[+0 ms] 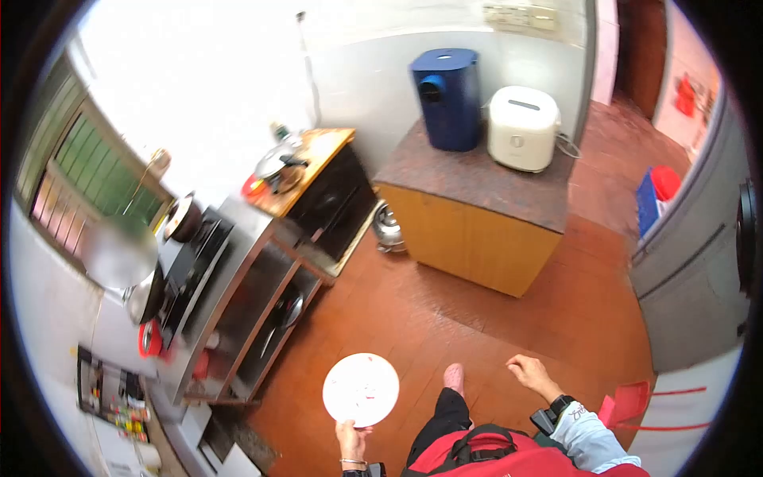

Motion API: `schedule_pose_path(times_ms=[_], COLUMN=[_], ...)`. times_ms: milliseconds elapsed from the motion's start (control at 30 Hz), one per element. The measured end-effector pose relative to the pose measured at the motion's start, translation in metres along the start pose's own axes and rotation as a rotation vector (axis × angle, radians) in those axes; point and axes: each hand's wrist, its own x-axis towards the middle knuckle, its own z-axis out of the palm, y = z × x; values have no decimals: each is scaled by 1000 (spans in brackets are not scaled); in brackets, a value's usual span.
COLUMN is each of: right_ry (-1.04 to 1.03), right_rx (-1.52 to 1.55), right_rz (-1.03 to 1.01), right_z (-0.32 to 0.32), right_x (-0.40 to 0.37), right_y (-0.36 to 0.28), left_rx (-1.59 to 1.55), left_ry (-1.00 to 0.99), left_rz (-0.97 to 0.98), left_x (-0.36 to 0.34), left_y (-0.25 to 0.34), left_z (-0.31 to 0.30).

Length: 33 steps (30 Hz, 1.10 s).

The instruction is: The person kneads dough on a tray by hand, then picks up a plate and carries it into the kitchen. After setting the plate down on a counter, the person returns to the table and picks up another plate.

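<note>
My left hand grips the near rim of a round white plate, with the thumb on top. Small reddish marks show on the plate, which is held out over the tiled floor. On the right, my right hand is in the air above the floor, its fingers curled together and touching no object. Whether anything small is inside those fingers cannot be made out. A pink shoe shows between the two hands.
Ahead stands a wooden cabinet with a blue appliance and a white cooker. A steel stove counter runs along the left. A red dustpan is at the right, near a grey door.
</note>
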Motion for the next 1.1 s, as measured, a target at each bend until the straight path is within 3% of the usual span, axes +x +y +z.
schedule_pose_path(times_ms=[67,133,233,367,433,500,567,633,767,900,967,1000,1100], right_ry=[39,58,190,373,490,615,645,622,619,605,765,762,1135], right_rx=[-3,0,-40,90,198,299,167,192,220,189,107,247,138], right_rz=[0,-28,111,324,532,630,743,863,855,789,583,667,320], right_z=[-18,-30,-67,-111,-128,-113,-106,-117,-141,-261,-346,-409,-564], right_x=[16,28,36,17,5,-17,-37,-48,-55,-15,17,39,102], right_y=[1,17,45,73,103,151,183,179,245,288,315,305,279], left_rx=[154,267,324,449,541,578,630,647,639,581,595,521,539], left_ry=[-225,-350,-655,-865,-1024,-1107,-1221,-1258,-1239,-1106,-1087,-1064,-1036], left_rz=[-89,-39,-188,-214,-265,-291,-300,-327,-357,-366,-351,-386,-375], left_x=[26,28,59,53,52,46,37,31,7,-18,-39,-58,-55], left_y=[1,18,21,37,31,20,3,-5,-59,-86,-90,-88,-105], left_z=[57,135,229,368,435,495,551,604,687,759,801,824,866])
